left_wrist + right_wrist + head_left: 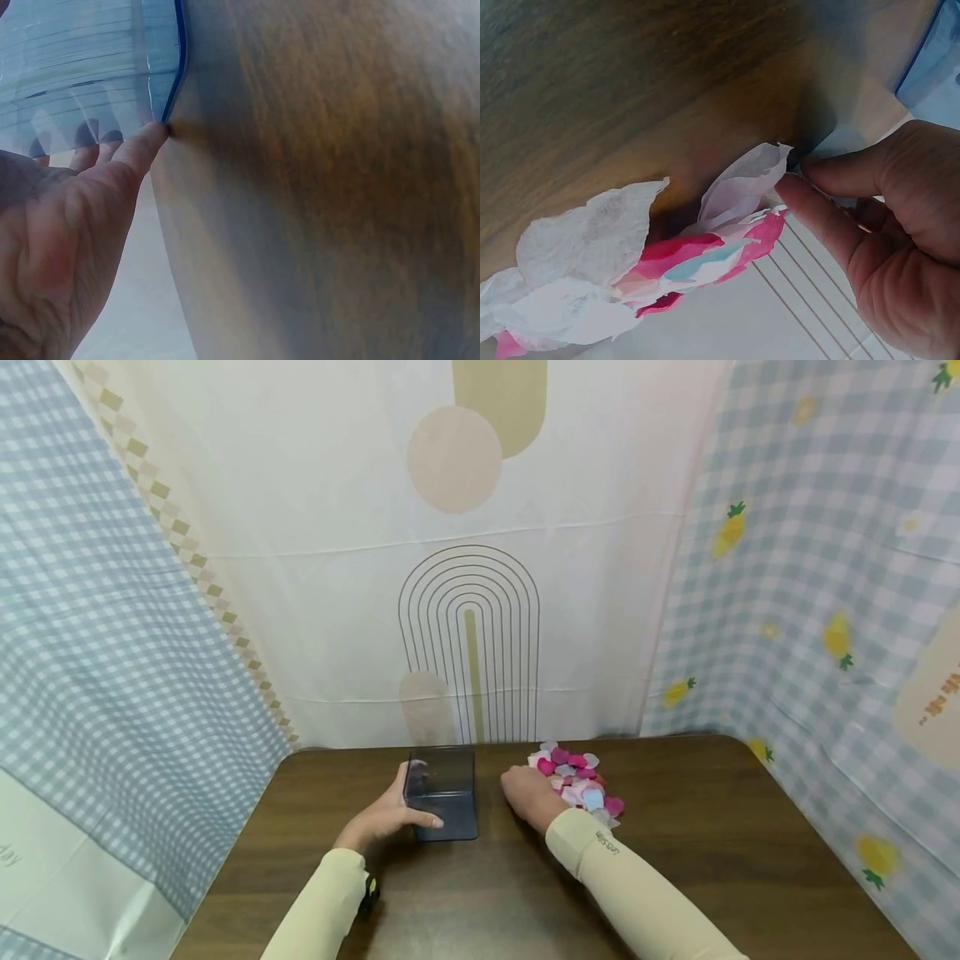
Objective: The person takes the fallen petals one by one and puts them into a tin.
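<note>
Bare hands below cream sleeves
The left sleeve and right sleeve are pale cream and close-fitting. Small dark lettering marks the right one, just behind a seamed cuff. A black piece with a yellow spot shows at the left wrist. Left hand and right hand are ungloved, with creased palms and slender fingers.

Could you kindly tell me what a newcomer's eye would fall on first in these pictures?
Probably the pile of pink, white and pale blue paper pieces, bright near the far edge of the brown table, with the right hand at its left side. Next comes the see-through box left of the pile, in the grip of the left hand. Behind them, the line-drawn arch stands out on the pale cloth.
</note>
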Demonstrator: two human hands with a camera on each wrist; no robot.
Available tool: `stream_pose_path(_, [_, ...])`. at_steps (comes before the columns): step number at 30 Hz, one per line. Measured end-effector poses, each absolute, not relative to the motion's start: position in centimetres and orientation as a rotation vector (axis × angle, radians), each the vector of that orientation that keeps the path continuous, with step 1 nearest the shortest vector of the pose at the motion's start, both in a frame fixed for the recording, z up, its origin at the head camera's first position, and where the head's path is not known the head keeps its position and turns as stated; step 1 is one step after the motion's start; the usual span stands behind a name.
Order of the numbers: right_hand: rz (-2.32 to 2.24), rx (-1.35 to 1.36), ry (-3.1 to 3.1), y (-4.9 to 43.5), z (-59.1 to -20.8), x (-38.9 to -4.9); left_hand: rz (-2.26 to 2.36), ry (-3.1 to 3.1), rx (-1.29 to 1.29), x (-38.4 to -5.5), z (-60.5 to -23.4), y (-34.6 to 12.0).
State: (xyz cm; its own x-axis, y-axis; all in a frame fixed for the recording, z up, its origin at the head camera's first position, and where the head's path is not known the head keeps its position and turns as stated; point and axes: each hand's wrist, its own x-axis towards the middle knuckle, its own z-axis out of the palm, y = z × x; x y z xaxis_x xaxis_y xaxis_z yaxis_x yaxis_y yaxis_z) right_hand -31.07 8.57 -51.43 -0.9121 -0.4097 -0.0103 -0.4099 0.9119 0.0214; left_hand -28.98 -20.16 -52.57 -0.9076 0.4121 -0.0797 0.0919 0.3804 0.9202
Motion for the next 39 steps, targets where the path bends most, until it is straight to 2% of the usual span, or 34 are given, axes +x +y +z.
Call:
stream_pose_path(10, [0.114,-0.702,3.15,8.2,-51.7,-30.4,1.547,2.336,0.468,-29.1,-52.7,-20.3])
stream_pose_path(21, [0.115,-0.727,3.112,8.6,-52.6,-31.3,1.55,2.328,0.477,-29.3,-52.6,-20.3])
stream_pose_path(24, [0.082,-0.671,3.085,8.9,-52.0,-30.9,1.567,2.324,0.475,-29.3,-52.9,-20.2])
stream_pose_path(29, [0.085,-0.742,3.133,9.7,-52.1,-30.1,1.547,2.332,0.449,-29.1,-53.0,-20.4])
stream_pose_path(35, [-0.18,-0.789,3.227,11.0,-50.2,-29.5,1.518,2.336,0.388,-29.0,-52.9,-20.3])
stream_pose_path(39, [-0.438,-0.689,3.273,12.3,-48.2,-29.4,1.522,2.331,0.402,-29.1,-52.8,-19.9])
